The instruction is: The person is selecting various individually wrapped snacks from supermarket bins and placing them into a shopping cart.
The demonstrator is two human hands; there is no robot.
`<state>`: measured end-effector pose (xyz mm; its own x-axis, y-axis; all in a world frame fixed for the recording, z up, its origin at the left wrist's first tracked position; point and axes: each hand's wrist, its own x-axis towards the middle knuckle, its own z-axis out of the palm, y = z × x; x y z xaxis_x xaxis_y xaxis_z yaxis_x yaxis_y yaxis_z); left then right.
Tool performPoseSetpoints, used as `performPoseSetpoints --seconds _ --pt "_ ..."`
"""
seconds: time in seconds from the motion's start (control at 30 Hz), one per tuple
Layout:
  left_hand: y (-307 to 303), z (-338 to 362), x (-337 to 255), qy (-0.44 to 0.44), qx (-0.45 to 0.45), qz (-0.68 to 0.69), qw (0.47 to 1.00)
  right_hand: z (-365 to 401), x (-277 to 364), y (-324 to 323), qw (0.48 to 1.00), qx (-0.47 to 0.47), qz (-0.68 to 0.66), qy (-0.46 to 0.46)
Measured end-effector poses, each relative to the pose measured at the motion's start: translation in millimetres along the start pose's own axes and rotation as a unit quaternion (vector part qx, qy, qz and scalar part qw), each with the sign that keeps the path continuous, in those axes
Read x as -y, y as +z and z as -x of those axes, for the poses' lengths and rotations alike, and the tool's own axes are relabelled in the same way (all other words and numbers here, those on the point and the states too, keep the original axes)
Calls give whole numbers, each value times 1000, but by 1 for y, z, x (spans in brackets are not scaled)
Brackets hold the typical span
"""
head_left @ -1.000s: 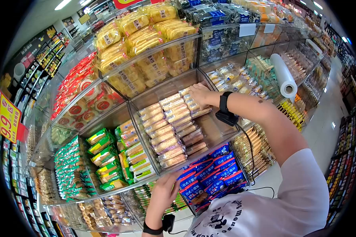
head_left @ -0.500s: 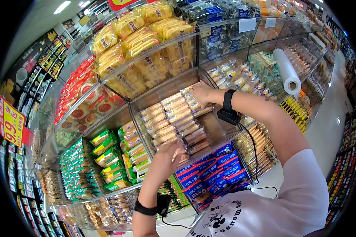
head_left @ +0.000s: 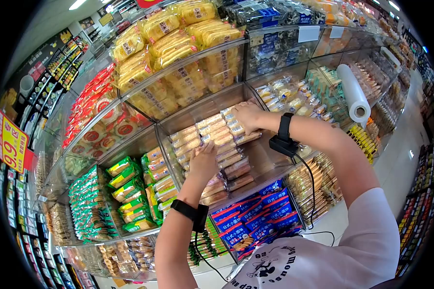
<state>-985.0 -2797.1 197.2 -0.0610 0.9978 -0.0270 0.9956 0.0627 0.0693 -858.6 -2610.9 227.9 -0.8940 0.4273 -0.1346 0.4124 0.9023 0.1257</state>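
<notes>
Individually wrapped, tan stick-shaped snacks [head_left: 213,129] lie in stacked rows inside a clear-walled bin. My left hand [head_left: 204,161] rests on the middle of these rows, its fingers stretched out toward the back. At the back right end of the stack, my right hand [head_left: 247,117] lies over the wrapped snacks, touching them with its fingers, which are partly hidden. Neither hand lifts a packet. Darker brown wrapped sticks [head_left: 237,168] lie at the near right of the same bin.
Yellow rice-cracker packs [head_left: 178,67] are piled behind a clear panel. Green packets [head_left: 130,192] fill the bin at left, and blue packets [head_left: 255,214] the one in front. A roll of plastic bags [head_left: 354,94] stands at right. A black cable [head_left: 313,188] hangs from my right wrist device.
My left hand has moved away from me, from the near edge of the bin onto the middle of the rows. The right hand stays at the back right end.
</notes>
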Motion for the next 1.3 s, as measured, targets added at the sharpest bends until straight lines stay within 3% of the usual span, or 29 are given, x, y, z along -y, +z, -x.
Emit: performPoseSetpoints --seconds 0.27,0.5,0.57,0.6,0.67,0.77,0.87,0.97,1.0,1.1,1.17,1.3 --pt "-8 -4 -5 -12 22 -23 999 10 3 -30 998 -10 53 -18" --pt "-5 -1 6 51 -44 39 997 28 3 -52 996 -25 -50 -70" --pt "-8 -2 9 70 -54 64 994 32 10 -49 984 36 -139 -105" --pt "-5 -5 13 64 -39 100 992 35 15 -47 973 66 -183 -122" --pt "-7 -13 16 53 -11 171 984 45 25 -43 981 54 -139 -128" --pt "-30 -10 4 -45 72 240 967 43 32 -32 981 95 -126 -114" --pt "-29 -6 -3 38 5 340 940 42 39 -25 981 100 -118 -117" --pt "-38 -2 -15 101 13 298 949 47 49 -23 982 56 -103 -145" --pt "-39 -1 -18 68 74 276 956 48 53 -19 983 46 -91 -153" --pt "-46 4 -22 59 139 317 936 53 63 -20 980 65 -95 -162" --pt "-49 9 -28 57 94 263 959 59 65 -25 976 76 -140 -148" --pt "-46 11 -38 42 -11 190 981 57 60 -15 972 -48 -105 -204"
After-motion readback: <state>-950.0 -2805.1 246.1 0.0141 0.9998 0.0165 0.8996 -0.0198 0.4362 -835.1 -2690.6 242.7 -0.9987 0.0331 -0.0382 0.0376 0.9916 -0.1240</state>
